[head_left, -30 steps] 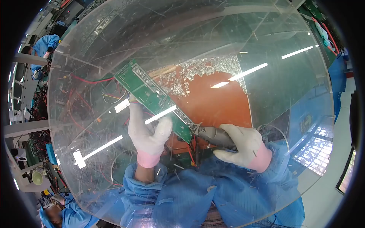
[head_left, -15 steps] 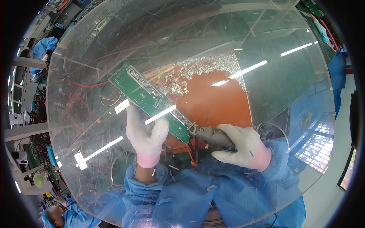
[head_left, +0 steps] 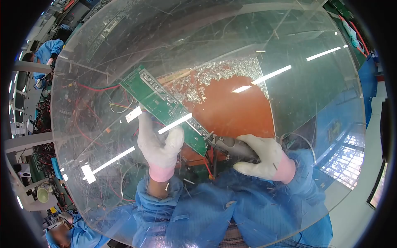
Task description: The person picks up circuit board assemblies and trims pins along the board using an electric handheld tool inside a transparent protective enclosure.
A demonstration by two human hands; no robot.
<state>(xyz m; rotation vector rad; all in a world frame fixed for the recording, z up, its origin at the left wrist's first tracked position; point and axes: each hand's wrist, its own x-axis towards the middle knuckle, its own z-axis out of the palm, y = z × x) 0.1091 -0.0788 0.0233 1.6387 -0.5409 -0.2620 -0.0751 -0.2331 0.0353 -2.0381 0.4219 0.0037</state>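
A long green circuit board (head_left: 151,98) is tilted diagonally under a clear scratched shield, with a row of metal parts along its upper right edge. My left hand (head_left: 159,142), in a white glove with a pink cuff, is closed on the board's lower left edge, its thumb nearer the middle. In my gloved right hand (head_left: 264,159) is a grey air nipper (head_left: 233,146), fingers wrapped round its body. The nipper's jaws touch or nearly touch the board's lower right end. Part of my left fingers is hidden behind the board.
Silvery lead clippings (head_left: 231,68) cover the back of an orange-brown mat (head_left: 235,103). The clear shield (head_left: 297,37) spans the work area, with bright reflections on it. Red wires (head_left: 97,87) run at the left. Two co-workers in blue sit at the far left (head_left: 47,51) and lower left (head_left: 80,233).
The whole view has shifted very slightly. Both hands, the board and the air nipper keep almost the same places, with no grip changed.
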